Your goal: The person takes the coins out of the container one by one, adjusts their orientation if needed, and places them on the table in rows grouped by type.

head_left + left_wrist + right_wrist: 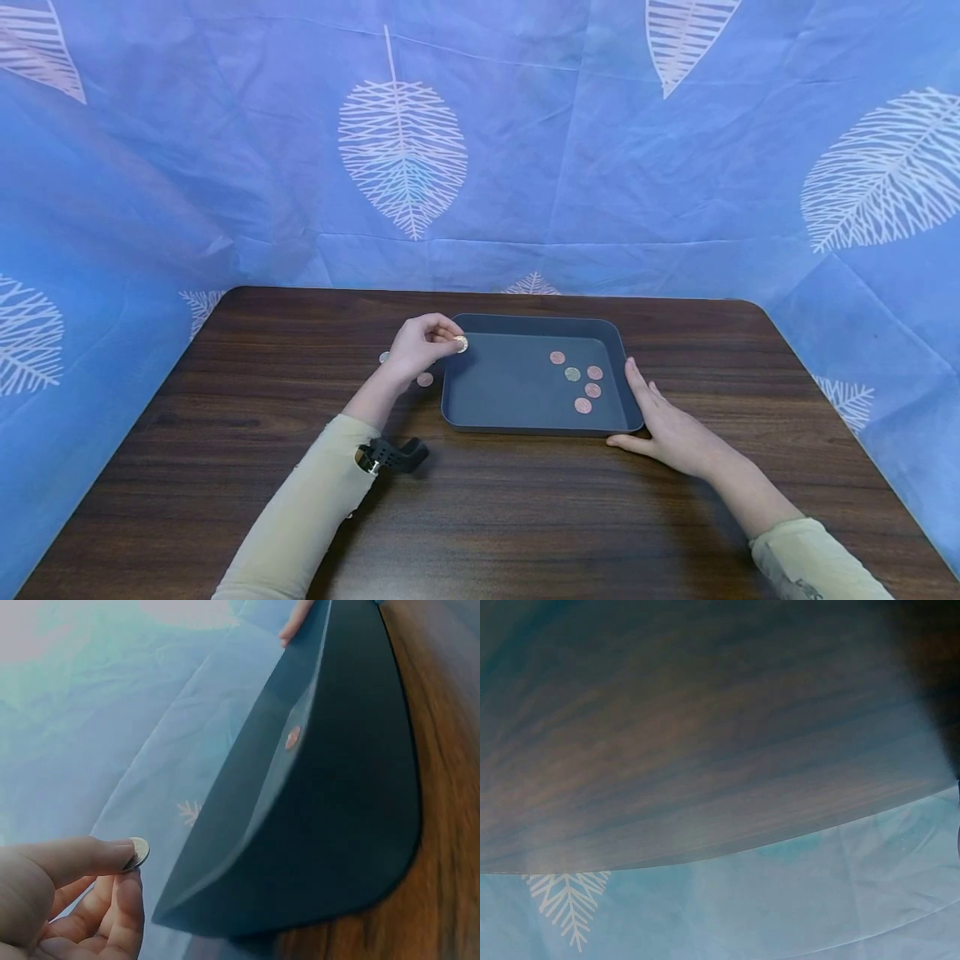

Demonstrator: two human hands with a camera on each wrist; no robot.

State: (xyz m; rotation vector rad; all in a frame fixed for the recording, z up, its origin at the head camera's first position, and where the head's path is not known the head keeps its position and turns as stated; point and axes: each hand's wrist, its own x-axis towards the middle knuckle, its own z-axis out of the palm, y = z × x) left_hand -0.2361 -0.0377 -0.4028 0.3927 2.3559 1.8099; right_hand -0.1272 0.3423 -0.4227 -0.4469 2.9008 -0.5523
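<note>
Between thumb and fingertip, my left hand [423, 346] pinches a gold-silver coin [461, 343] at the left rim of a dark grey tray [495, 408]. The left wrist view shows the same coin [138, 853] held up beside the tray's wall [352, 787]. Several coins lie flat in the right part of the tray, mostly copper ones [583, 406] and one silvery coin [572, 374]. My right hand [671, 429] rests with its fingers stretched along the tray's right side and the thumb near the front right corner.
Left of the tray, partly behind my left hand, a copper coin [425, 379] and a silvery coin [384, 357] lie on the dark wooden table [525, 517]. A blue cloth [525, 167] with white leaf prints hangs behind the table. A black wrist device [393, 455] sits on my left forearm.
</note>
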